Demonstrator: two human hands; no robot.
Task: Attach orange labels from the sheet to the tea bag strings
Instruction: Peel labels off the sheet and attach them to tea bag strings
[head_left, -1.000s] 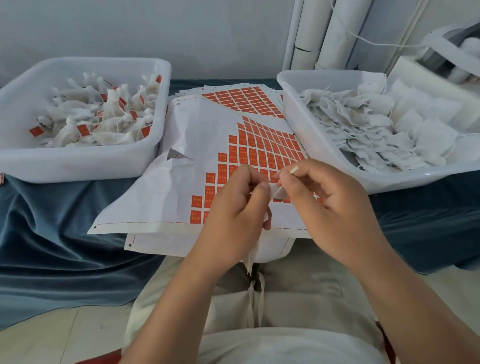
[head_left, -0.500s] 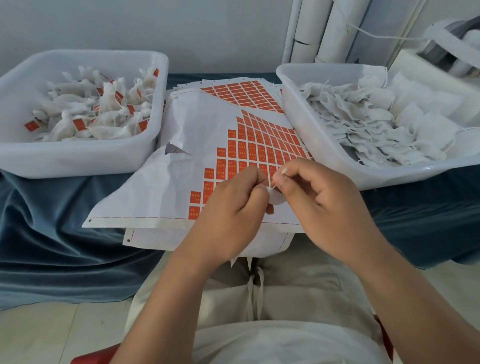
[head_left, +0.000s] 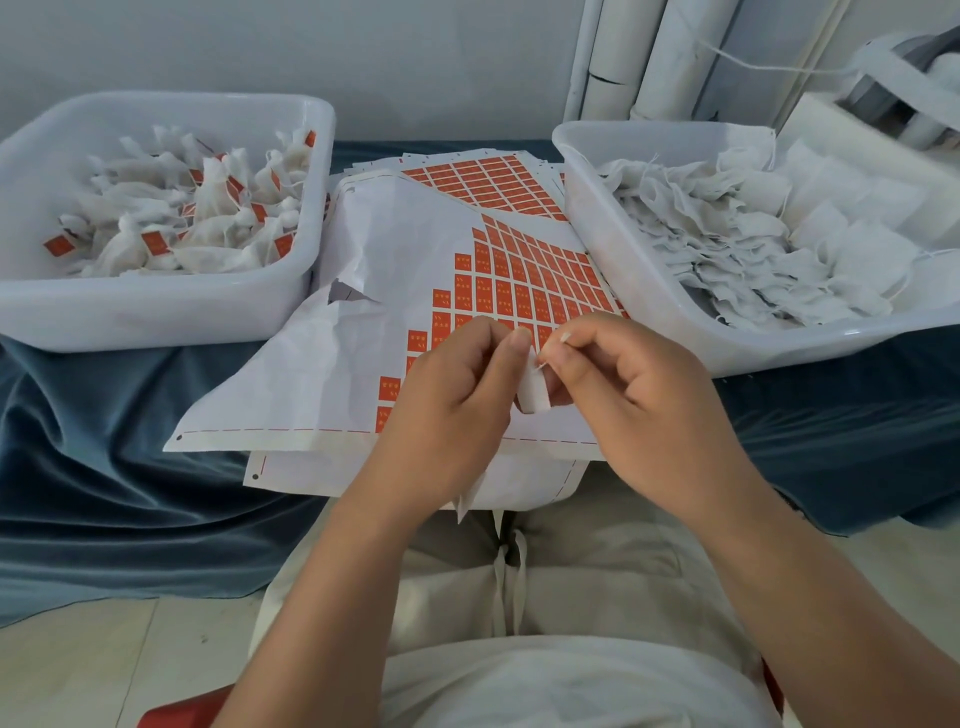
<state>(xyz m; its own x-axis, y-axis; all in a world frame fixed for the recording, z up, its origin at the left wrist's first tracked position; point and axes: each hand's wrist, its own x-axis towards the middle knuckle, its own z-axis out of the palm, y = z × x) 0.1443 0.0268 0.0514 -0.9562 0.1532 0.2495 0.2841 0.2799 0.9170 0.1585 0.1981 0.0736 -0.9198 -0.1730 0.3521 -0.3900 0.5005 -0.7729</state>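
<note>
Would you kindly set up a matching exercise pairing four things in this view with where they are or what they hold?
1. left tub
2. right tub
3. label sheet
4. white piece

a. between the tubs
b. pinched between both hands
c. holds labelled tea bags
d. holds unlabelled tea bags

Pairs: 1-c, 2-d, 3-a, 4-b

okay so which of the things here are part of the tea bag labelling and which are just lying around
In the job:
orange label sheet
white tea bag pinched by left hand and right hand
right white tub, unlabelled bags
left white tub, labelled bags

Lying about:
white pipes
blue cloth
</note>
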